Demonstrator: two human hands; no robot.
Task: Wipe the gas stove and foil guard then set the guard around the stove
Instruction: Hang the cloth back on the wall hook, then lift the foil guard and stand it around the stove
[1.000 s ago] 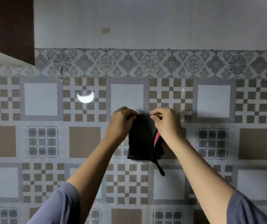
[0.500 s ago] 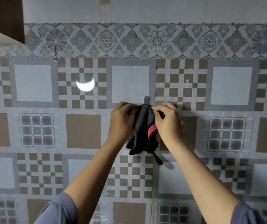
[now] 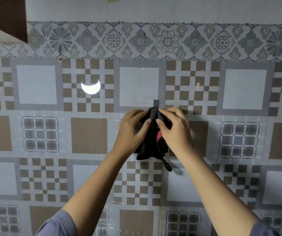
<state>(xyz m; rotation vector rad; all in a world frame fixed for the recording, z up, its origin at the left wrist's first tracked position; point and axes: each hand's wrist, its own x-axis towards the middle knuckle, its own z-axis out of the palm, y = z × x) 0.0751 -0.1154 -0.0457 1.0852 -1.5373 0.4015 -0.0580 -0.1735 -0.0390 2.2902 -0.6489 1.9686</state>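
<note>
I see the black wiping cloth with a red patch (image 3: 151,145) bunched between both hands, its top just under a small grey hook (image 3: 156,103) on the patterned tiled wall (image 3: 89,135). The left hand (image 3: 130,132) and right hand (image 3: 174,132) reach up, pinching its upper folds from either side. It hangs with its long axis vertical.

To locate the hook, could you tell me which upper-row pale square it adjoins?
The middle pale square: the hook sits at its lower right corner, above the black cloth; the outer two have none.
</note>
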